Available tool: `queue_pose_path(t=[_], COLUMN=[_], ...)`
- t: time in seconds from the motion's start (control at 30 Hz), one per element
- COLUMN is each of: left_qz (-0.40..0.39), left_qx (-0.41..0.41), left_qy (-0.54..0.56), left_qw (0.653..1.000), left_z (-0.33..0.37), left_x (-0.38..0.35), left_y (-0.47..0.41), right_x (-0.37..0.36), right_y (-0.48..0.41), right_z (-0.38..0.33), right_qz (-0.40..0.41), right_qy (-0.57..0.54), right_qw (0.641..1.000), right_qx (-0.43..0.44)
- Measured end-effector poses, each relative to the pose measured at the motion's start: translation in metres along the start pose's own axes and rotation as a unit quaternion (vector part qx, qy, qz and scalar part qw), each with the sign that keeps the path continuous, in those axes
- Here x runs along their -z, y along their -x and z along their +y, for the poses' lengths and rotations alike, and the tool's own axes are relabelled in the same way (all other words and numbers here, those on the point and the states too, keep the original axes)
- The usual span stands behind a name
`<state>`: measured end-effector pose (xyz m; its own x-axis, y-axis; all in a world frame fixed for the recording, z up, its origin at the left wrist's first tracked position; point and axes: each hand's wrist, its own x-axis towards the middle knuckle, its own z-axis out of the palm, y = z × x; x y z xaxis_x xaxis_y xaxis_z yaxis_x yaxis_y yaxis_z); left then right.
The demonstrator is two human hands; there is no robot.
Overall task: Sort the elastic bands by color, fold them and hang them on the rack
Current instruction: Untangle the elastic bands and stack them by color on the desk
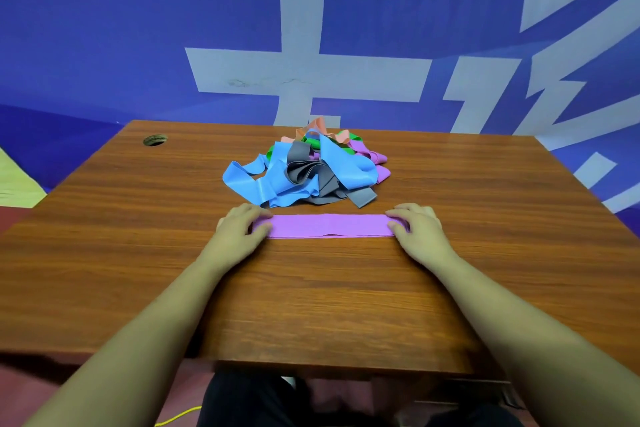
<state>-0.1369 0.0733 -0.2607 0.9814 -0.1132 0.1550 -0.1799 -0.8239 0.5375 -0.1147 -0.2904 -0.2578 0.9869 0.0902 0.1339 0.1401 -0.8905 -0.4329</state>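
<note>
A purple elastic band [329, 225] lies flat and folded as a long strip across the middle of the wooden table [138, 236]. My left hand [239, 229] pinches its left end and my right hand [417, 225] pinches its right end, both pressing down on the tabletop. Just behind the strip sits a tangled pile of bands [311, 166]: blue ones in front, grey in the middle, green, orange and purple toward the back. No rack is in view.
A round cable hole [155, 140] is in the table's far left corner. A blue wall with large white characters [311, 62] stands right behind the table. A yellow cord [180, 416] lies on the floor by my legs.
</note>
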Motion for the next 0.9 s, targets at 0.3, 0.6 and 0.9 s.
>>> queue_pose_path(t=[0.3,0.6,0.9], left_qz=[0.071,0.129,0.09], left_qx=[-0.012,0.085,0.04], left_qy=[-0.048,-0.028,0.043], left_qw=[0.996,0.988,0.994], left_z=[0.007,0.035,0.01], left_x=[0.001,0.01,0.015], left_y=[0.007,-0.064,-0.07], right_x=[0.01,0.012,-0.033], right_y=[-0.001,-0.056,-0.087], right_z=[-0.012,-0.113,-0.176], right_qz=[-0.003,-0.01,-0.051], right_qy=[-0.026,-0.085,-0.102], right_qw=[0.999,0.995,0.987], right_qx=[-0.02,0.047,0.115])
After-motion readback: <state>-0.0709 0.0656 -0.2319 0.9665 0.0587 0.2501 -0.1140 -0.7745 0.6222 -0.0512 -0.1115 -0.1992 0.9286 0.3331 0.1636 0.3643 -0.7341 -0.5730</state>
